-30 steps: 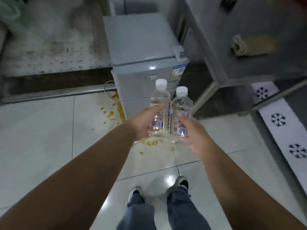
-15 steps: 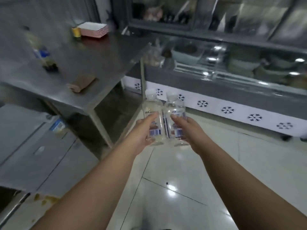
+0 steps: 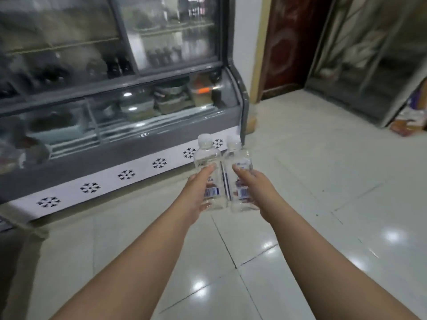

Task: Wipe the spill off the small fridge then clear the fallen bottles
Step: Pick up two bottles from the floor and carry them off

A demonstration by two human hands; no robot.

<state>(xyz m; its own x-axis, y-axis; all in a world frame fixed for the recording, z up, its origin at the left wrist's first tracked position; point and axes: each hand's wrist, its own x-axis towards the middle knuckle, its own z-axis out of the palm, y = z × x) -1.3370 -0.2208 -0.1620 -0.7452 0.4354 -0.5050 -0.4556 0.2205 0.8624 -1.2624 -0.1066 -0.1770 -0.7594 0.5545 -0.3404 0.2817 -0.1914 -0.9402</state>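
Two clear plastic water bottles with white caps stand upright side by side in front of me, touching each other. My left hand [image 3: 196,195] grips the left bottle [image 3: 206,158] around its lower half. My right hand [image 3: 256,190] grips the right bottle [image 3: 238,158] the same way. Both bottles are held out at arm's length above the tiled floor. The small fridge and the spill are out of view.
A grey glass-fronted display chiller [image 3: 115,125] with a white snowflake-patterned base runs along the left. A dark red door [image 3: 291,42] stands at the back. Glass cabinet doors [image 3: 374,61] and some packets [image 3: 406,121] lie at the right. Glossy white floor tiles [image 3: 323,204] spread ahead.
My view has swung right, away from the small fridge, the floor spill and the steel table, to the display chiller's end and the door. Both hands still hold the bottles together.
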